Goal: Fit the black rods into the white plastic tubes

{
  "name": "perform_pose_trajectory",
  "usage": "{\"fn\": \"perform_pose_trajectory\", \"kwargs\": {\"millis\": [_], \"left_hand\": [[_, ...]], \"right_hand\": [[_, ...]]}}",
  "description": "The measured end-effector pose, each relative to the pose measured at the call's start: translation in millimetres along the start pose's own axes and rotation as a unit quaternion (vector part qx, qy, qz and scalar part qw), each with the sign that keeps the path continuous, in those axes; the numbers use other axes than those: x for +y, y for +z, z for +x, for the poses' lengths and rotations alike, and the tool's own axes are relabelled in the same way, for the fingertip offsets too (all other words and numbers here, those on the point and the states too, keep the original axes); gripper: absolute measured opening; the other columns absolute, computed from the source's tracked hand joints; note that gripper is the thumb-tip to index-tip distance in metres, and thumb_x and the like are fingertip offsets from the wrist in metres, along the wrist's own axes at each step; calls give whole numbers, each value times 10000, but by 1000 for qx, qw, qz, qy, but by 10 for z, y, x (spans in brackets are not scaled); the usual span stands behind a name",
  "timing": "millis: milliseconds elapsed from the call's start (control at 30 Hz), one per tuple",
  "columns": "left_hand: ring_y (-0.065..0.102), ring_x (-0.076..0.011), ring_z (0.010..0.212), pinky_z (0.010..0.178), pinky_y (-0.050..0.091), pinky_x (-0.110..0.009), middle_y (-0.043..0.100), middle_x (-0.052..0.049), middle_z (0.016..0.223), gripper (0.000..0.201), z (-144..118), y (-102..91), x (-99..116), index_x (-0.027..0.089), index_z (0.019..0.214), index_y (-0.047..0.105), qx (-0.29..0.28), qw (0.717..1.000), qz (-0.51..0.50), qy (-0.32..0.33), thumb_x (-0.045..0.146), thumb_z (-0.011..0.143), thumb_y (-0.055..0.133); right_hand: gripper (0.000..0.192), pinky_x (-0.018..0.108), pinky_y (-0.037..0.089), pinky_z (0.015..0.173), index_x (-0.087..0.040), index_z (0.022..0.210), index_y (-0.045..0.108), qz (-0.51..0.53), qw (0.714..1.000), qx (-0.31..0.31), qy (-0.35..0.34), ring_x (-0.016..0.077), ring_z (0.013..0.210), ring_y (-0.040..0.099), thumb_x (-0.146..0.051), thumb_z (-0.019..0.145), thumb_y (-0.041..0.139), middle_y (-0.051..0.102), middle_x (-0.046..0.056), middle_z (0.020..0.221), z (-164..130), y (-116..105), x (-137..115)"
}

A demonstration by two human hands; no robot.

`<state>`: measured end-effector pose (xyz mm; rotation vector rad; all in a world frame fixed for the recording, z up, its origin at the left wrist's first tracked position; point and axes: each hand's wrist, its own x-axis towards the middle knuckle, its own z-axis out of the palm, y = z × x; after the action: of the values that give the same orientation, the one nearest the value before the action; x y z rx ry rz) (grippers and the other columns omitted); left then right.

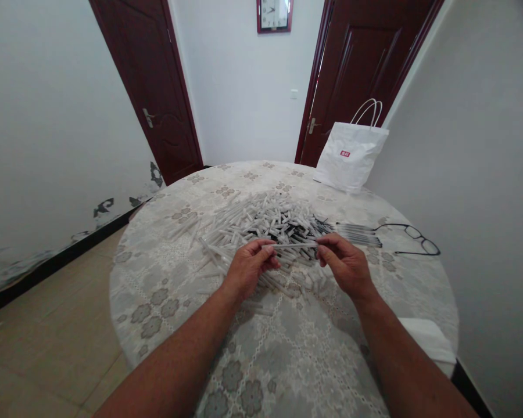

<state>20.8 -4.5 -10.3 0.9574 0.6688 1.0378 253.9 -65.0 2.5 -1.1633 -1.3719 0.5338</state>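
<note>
A thin, whitish pen barrel (294,245) is stretched level between my two hands, just above a heap of parts. My left hand (255,264) pinches its left end between thumb and fingers. At the other end, the fingertips of my right hand (344,264) are closed on it; whether they also hold a small part cannot be made out. Behind and below lies the heap of pale pen parts (261,215), with short caps, long translucent tubes and some black pieces among them. To the right, several finished-looking pens (358,234) lie side by side in a row.
The round table has a patterned lace-like cloth (296,360). Black-framed glasses (413,232) lie at its right side, near a white paper bag (352,154) standing at the back right. A folded white cloth or paper (427,337) rests by the right front edge.
</note>
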Motion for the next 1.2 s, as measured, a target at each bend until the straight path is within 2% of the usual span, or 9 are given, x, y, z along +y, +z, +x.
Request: {"fn": "perform_pose_trajectory", "kwargs": {"millis": [233, 300, 500, 667, 767, 867, 967, 1100, 1200], "left_hand": [[655, -123, 648, 696, 606, -322, 671, -39, 829, 403, -17, 35, 67, 124, 1079, 675, 8, 997, -70, 10, 425, 822, 752], [657, -118, 640, 686, 602, -308, 675, -34, 833, 392, -8, 27, 61, 135, 1085, 661, 18, 996, -79, 21, 415, 826, 753], [647, -105, 607, 643, 585, -269, 674, -8, 781, 345, 53, -30, 18, 144, 936, 640, 76, 993, -81, 37, 410, 781, 796], [632, -96, 600, 673, 598, -289, 666, -2, 770, 377, 46, -7, 0, 134, 955, 682, 69, 995, -69, 35, 432, 760, 809], [623, -92, 579, 686, 606, -303, 652, 7, 749, 367, 26, 20, -1, 133, 941, 693, 76, 995, -57, 31, 426, 756, 811], [623, -90, 570, 704, 610, -313, 638, 12, 733, 344, 22, 23, -4, 132, 917, 698, 77, 996, -46, 31, 420, 762, 804], [636, -96, 577, 720, 611, -319, 637, 9, 739, 348, 33, 4, -18, 137, 925, 703, 75, 996, -22, 38, 438, 772, 789], [658, -111, 597, 751, 615, -343, 635, 2, 749, 364, 42, -16, -34, 137, 921, 701, 82, 995, 13, 51, 462, 776, 777], [670, -122, 615, 764, 614, -352, 625, 8, 739, 359, 40, -12, -32, 142, 915, 693, 74, 995, 20, 58, 472, 791, 760]], "right_hand": [[188, 263, 518, 608, -211, 1033, 696, -92, 995, -25, -18, 143, 664, 639, -356, 918, 662, 689, 23, 834, -1, 4, 48], [180, 263, 521, 632, -214, 1041, 691, -115, 992, -36, -37, 150, 702, 649, -349, 931, 646, 696, 32, 870, -9, 17, 60], [136, 289, 534, 729, -215, 1014, 679, -204, 969, -62, -128, 173, 786, 663, -315, 949, 614, 705, 50, 910, -19, 91, 63], [161, 294, 539, 775, -205, 1054, 682, -265, 941, -68, -197, 185, 843, 690, -302, 977, 579, 728, 68, 940, -32, 143, 29], [186, 287, 545, 765, -201, 1074, 688, -280, 936, -72, -202, 190, 851, 709, -309, 988, 563, 749, 76, 964, -46, 152, 18], [197, 286, 543, 769, -196, 1083, 693, -282, 938, -77, -185, 186, 830, 717, -311, 987, 563, 755, 75, 963, -55, 140, -7], [217, 280, 542, 719, -193, 1075, 698, -265, 950, -92, -136, 169, 712, 709, -339, 981, 568, 754, 63, 890, -64, 132, -62], [284, 244, 518, 563, -195, 1001, 689, -166, 977, -132, 9, 136, 523, 644, -436, 983, 540, 696, 6, 682, -83, 152, -122], [353, 230, 485, 478, -193, 922, 650, -77, 979, -157, 107, 130, 488, 619, -517, 976, 520, 671, -6, 670, -82, 164, -106]]}}
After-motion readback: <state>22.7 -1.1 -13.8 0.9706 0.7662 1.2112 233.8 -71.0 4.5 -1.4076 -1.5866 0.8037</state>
